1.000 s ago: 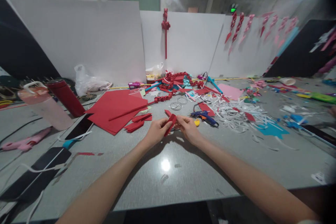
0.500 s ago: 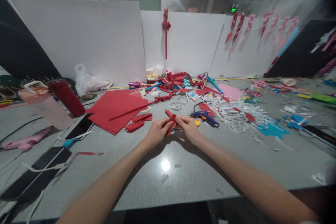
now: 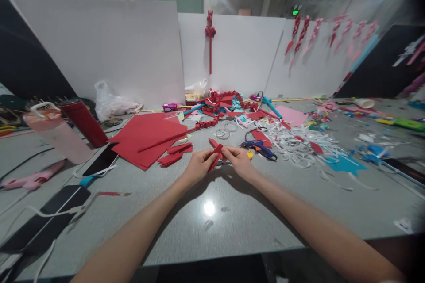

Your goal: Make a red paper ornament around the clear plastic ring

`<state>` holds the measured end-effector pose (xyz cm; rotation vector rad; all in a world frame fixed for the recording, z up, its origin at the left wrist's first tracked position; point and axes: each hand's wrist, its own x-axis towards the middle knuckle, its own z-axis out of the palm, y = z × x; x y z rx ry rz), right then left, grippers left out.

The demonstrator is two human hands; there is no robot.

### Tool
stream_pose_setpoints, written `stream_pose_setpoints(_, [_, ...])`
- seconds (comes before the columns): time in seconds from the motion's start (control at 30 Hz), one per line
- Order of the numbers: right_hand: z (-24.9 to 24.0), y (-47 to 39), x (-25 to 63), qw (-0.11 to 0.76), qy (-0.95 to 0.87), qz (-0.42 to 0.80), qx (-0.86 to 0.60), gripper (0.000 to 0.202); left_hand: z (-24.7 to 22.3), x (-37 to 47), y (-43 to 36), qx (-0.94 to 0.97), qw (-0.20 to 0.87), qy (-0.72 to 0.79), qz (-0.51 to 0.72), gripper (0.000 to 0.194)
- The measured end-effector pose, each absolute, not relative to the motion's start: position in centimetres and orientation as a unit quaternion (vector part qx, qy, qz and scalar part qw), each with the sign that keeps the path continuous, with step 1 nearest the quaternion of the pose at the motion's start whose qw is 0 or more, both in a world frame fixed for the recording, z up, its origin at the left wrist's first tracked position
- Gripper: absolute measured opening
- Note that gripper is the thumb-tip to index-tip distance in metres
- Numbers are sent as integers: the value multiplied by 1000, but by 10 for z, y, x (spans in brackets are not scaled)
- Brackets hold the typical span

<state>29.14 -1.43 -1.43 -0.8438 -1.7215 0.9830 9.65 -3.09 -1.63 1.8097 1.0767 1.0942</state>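
Observation:
Between my two hands is a red paper strip, folded or crossed over itself, held just above the table. My left hand pinches it from the left with thumb and fingers. From the other side, the fingertips of my right hand are closed on its right edge. Part of the strip is hidden behind the fingers. Left of my hands lies a small stack of red paper strips. A blue glue gun rests to the right, beside a small yellow thing next to my right hand.
Red paper sheets spread over the left. Beyond them stand a red flask and a pink bottle. White paper scraps cover the right. Red paper chains pile up at the back, before white boards.
My fingers have shifted slightly on the red paper strip, and its lower end has turned a little. Everything else stays where it was.

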Motion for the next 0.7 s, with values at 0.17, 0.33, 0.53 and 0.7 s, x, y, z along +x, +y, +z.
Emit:
stream_pose_setpoints(0.17, [-18, -13, 290, 478, -695, 399, -359, 59, -19, 97, -30, 707, 372, 423, 429, 43])
stream_pose_setpoints(0.33, [-20, -14, 285, 509, -662, 398, -379, 55, -20, 98, -31, 707, 368, 423, 431, 45])
stream_pose_setpoints(0.53, [-25, -11, 284, 532, -626, 406, -401, 51, -21, 98, -29, 712, 343, 438, 429, 47])
stream_pose_setpoints(0.7, [-26, -10, 284, 535, -617, 405, -410, 50, -24, 98, -28, 713, 346, 438, 424, 47])
